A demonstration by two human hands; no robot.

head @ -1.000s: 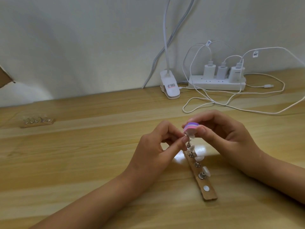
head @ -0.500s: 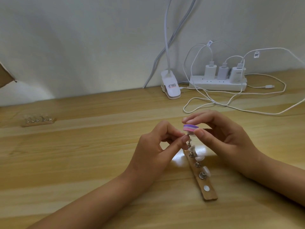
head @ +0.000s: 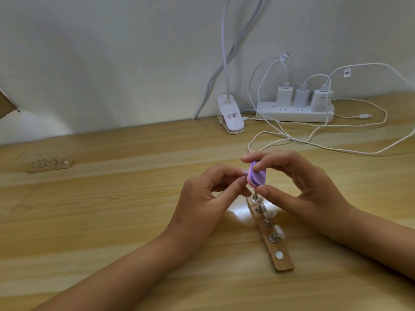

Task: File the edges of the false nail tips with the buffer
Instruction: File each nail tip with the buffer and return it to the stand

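A small pink and purple buffer block (head: 324, 176) stands on edge above the table, pinched between the thumb and fingers of my right hand (head: 298, 187). My left hand (head: 208, 198) pinches a pale false nail tip (head: 311, 173) against the buffer's left side. Below both hands a wooden strip (head: 279, 250) lies on the table with metal pegs, and several white nail tips (head: 279, 231) sit on them. Most of the pinched tip is hidden by my fingers.
A second small wooden strip with clear nail tips (head: 50, 164) lies at the far left. At the back stand a white clip lamp base (head: 298, 117) and a power strip (head: 294, 112) with three chargers and loose white cables (head: 336, 147) trailing over the table.
My right hand has turned the buffer from lying flat to standing on edge. My left hand has lifted the nail tip a little higher against it.
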